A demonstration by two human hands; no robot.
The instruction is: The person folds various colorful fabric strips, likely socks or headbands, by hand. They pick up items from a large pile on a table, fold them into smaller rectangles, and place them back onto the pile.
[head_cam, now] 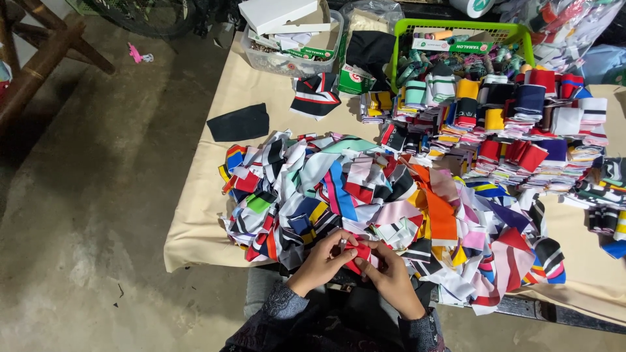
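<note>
Hands (355, 261) pinch red strip (360, 251); basket (456, 27) holds ribbing.

red strip (360, 253) mostly hidden between hands (355, 264); folded stacks (606, 195) cut by right edge

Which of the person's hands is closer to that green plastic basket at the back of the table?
The right hand. It sits lower centre, more directly below the green basket, which is far up the table. The left hand lies just beside it, further left. Both hold a red fabric piece.
</note>
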